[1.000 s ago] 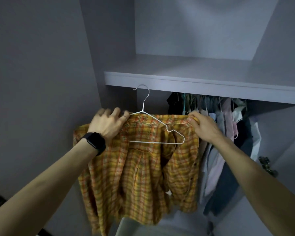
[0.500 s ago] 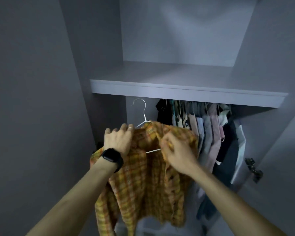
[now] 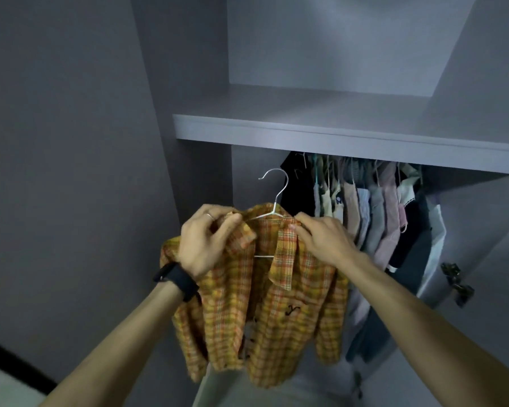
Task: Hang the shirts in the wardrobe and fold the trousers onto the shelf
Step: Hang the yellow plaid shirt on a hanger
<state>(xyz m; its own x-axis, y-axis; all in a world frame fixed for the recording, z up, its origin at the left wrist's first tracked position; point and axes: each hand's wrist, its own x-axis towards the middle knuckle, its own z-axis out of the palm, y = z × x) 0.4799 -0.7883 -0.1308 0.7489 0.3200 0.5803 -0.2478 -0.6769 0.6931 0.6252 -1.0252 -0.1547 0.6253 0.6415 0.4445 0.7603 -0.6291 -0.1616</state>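
Observation:
An orange and yellow plaid shirt (image 3: 262,312) hangs on a white wire hanger (image 3: 276,189) in front of the open wardrobe, below and to the left of the rail. My left hand (image 3: 203,242) grips the shirt's left shoulder and collar. My right hand (image 3: 321,239) pinches the right side of the collar. The hanger's hook stands free in the air, touching nothing. The wardrobe's grey shelf (image 3: 335,133) runs above the rail, which is hidden behind its front edge.
Several shirts and dark garments (image 3: 373,212) hang packed under the shelf to the right of my hands. A gap lies between them and the wardrobe's left wall (image 3: 200,201). A door hinge (image 3: 456,282) sticks out at the right.
My hands have moved closer together to the collar; the shirt now hangs with its front showing. The view has tilted so the shelf sits higher and further away.

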